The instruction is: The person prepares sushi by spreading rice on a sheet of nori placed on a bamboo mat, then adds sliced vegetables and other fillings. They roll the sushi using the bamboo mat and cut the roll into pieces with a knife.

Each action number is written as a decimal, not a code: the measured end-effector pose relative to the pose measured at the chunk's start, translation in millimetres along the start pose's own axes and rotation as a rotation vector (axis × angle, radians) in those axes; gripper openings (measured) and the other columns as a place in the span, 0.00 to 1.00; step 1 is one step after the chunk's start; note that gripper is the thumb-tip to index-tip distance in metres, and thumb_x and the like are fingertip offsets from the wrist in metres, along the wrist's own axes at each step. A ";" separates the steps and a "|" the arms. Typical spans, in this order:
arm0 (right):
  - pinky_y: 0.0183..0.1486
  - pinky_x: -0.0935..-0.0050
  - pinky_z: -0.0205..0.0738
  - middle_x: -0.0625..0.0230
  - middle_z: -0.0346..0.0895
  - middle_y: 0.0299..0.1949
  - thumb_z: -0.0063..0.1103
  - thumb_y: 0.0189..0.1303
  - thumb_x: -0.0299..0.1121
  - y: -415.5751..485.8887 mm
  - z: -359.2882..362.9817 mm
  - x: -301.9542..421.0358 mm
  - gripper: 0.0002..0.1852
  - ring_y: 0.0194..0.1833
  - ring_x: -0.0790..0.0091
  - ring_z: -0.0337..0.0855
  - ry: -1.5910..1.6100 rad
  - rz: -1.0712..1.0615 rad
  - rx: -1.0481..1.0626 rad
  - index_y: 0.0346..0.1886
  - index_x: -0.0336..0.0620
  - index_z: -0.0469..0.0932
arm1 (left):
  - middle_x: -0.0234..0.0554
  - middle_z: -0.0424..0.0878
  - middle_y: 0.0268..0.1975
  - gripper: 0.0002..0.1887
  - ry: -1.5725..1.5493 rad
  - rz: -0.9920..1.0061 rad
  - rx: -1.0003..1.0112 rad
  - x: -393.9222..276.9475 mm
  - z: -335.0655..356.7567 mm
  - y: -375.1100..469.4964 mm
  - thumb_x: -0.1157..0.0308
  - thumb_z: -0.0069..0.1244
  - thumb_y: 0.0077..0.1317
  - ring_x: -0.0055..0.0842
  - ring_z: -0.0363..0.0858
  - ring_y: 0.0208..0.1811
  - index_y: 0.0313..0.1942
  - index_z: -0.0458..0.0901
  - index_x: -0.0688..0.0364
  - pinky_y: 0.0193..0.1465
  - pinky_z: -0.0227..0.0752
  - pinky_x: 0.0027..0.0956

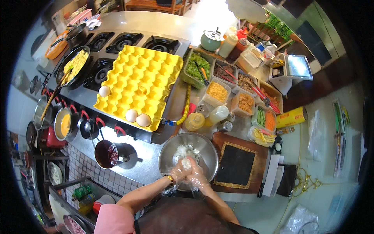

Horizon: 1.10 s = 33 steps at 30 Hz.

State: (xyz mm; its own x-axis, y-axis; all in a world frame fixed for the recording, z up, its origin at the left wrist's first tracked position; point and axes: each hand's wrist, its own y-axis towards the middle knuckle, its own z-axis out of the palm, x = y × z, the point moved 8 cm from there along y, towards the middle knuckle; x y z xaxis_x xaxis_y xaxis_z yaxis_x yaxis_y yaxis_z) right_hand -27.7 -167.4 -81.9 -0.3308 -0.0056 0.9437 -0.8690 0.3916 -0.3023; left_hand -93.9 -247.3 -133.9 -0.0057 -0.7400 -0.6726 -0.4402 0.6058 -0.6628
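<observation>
Both my hands wear clear plastic gloves and are inside a large stainless steel bowl [209, 146]. My left hand [178, 172] and my right hand [195, 173] are cupped together around a clump of white rice [186, 163]. More rice [187, 150] lies in the bowl just beyond my fingers. To the right of the bowl, a dark nori sheet [236, 163] lies flat on a bamboo rolling mat [223, 183], which rests on a brown board [260, 175].
A yellow egg tray [140, 76] with a few eggs [143, 120] covers part of the gas stove. A pan of cooked egg [76, 65] and a pot of dark sauce [109, 155] stand left. Filling containers [216, 92] and squeeze bottles [194, 121] stand beyond the bowl.
</observation>
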 end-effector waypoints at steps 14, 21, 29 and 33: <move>0.50 0.52 0.77 0.54 0.72 0.57 0.57 0.57 0.31 55.3 -19.5 21.4 0.19 0.54 0.48 0.77 -0.951 -0.192 -0.023 0.54 0.46 0.77 | 0.51 0.70 0.63 0.22 0.774 0.124 -0.007 -56.8 -30.3 28.1 0.61 0.51 0.64 0.51 0.67 0.65 0.58 0.75 0.53 0.53 0.75 0.53; 0.49 0.54 0.77 0.46 0.79 0.48 0.56 0.59 0.30 20.2 -5.0 20.2 0.16 0.49 0.56 0.82 -1.249 -0.061 -0.034 0.51 0.40 0.79 | 0.55 0.77 0.59 0.29 0.758 0.271 -0.024 -56.8 -11.4 12.1 0.58 0.57 0.57 0.53 0.80 0.56 0.59 0.72 0.54 0.53 0.77 0.54; 0.59 0.59 0.69 0.53 0.73 0.52 0.60 0.47 0.23 52.2 -53.5 -0.2 0.23 0.56 0.51 0.75 -0.255 -0.040 -0.271 0.51 0.40 0.75 | 0.56 0.83 0.47 0.17 -1.105 0.085 0.157 -17.6 -5.7 54.4 0.67 0.59 0.57 0.41 0.82 0.50 0.48 0.82 0.56 0.52 0.76 0.42; 0.57 0.62 0.69 0.55 0.72 0.48 0.62 0.46 0.27 36.7 -29.2 -0.5 0.22 0.51 0.54 0.74 -0.062 -0.096 -0.172 0.49 0.40 0.74 | 0.50 0.80 0.49 0.22 -0.009 0.282 -0.323 -14.4 -20.6 36.1 0.62 0.58 0.61 0.38 0.80 0.49 0.52 0.77 0.62 0.49 0.76 0.40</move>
State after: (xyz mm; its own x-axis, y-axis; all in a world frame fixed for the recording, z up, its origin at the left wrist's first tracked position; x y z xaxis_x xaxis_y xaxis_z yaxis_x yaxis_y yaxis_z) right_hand -48.8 -126.2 -89.6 -0.2761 -0.1045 0.9554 -0.8239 0.5377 -0.1793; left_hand -128.2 -220.8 -141.4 -0.1589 -0.5547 -0.8168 -0.6812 0.6604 -0.3160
